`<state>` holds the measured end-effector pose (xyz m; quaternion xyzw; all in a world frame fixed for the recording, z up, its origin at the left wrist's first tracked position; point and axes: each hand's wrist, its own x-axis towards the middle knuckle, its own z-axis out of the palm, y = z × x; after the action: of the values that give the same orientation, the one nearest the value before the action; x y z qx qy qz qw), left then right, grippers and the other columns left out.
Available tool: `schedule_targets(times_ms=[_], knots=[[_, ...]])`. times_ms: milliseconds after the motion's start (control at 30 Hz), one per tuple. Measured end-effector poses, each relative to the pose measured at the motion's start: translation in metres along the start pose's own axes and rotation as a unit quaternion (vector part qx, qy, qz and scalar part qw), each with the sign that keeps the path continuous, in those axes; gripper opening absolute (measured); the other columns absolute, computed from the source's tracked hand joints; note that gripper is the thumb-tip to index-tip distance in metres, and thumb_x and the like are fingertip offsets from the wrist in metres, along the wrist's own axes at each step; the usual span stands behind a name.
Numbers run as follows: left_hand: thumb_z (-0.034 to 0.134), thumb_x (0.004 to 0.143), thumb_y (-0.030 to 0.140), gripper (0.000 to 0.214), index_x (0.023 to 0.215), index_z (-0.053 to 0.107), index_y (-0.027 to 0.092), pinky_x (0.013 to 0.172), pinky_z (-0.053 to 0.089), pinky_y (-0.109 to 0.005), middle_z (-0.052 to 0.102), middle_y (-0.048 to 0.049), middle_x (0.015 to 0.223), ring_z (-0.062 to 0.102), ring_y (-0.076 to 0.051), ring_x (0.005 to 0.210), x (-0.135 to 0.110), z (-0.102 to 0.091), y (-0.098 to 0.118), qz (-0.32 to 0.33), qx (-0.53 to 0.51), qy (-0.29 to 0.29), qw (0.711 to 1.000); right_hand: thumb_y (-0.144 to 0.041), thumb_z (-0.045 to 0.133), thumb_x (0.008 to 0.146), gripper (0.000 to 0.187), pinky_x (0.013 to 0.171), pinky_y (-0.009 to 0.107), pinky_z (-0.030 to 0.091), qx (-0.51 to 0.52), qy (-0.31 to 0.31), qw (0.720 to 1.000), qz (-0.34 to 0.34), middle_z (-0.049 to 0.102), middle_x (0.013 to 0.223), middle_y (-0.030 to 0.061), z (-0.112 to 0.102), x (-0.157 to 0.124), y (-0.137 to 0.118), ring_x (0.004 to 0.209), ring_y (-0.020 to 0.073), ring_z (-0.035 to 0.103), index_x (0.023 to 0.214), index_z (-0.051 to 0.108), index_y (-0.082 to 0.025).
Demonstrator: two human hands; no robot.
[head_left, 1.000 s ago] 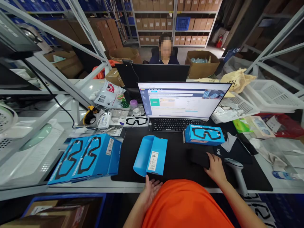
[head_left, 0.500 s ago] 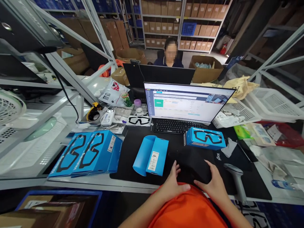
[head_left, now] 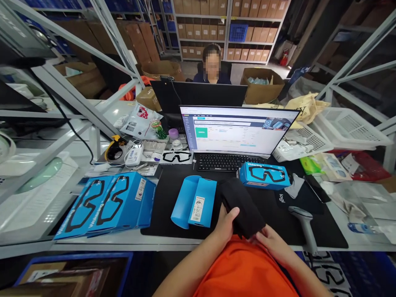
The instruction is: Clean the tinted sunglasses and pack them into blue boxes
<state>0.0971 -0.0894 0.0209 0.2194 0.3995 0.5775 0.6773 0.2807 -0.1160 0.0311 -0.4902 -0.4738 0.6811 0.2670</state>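
A black glasses case (head_left: 243,206) is held slantwise between my two hands, just above the dark desk mat (head_left: 161,206). My left hand (head_left: 227,220) grips its near left side, thumb on top. At the lower right end, the fingers of my right hand (head_left: 267,239) close on the case's edge. Left of the case lies an opened blue box (head_left: 204,202) with a white label, its flap folded out. Behind it, a closed blue glasses box (head_left: 262,176) rests on the mat. Two more blue boxes (head_left: 114,202) stand at the left.
A monitor (head_left: 235,132) and keyboard (head_left: 222,162) stand at the back. On the right lie a barcode scanner (head_left: 305,225), a grey cloth (head_left: 295,186) and white baskets (head_left: 349,128). A card with a glasses picture (head_left: 176,157) sits left of the keyboard. A person (head_left: 213,70) sits beyond the monitors.
The black case has turned from lying crosswise to a slant and come up between my hands. Both hands, earlier spread at its sides, have closed on it. The view has shifted slightly.
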Motion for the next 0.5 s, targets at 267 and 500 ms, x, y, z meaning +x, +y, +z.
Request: schedule_targets(times_ms=[267, 500], knots=[[0.083, 0.066, 0.035, 0.08, 0.138, 0.051, 0.019, 0.108, 0.045, -0.048, 0.063, -0.0161, 0.134, 0.057, -0.034, 0.127, 0.001, 0.021, 0.012, -0.041, -0.028, 0.001, 0.999, -0.062, 0.081, 0.062, 0.051, 0.054, 0.026, 0.029, 0.013, 0.036, 0.993, 0.108, 0.05, 0.052, -0.0042, 0.006, 0.003, -0.003, 0.051, 0.0102, 0.039, 0.061, 0.053, -0.019], [0.078, 0.073, 0.035, 0.072, 0.138, 0.05, 0.023, 0.106, 0.047, -0.045, 0.065, -0.0123, 0.132, 0.058, -0.032, 0.127, 0.01, 0.017, 0.01, 0.019, 0.008, 0.061, 0.998, -0.068, 0.07, 0.074, 0.053, 0.049, 0.026, 0.012, 0.018, -0.019, 0.992, 0.125, 0.033, 0.04, -0.0097, 0.003, -0.001, -0.009, 0.043, 0.0068, 0.019, 0.061, 0.056, -0.018]])
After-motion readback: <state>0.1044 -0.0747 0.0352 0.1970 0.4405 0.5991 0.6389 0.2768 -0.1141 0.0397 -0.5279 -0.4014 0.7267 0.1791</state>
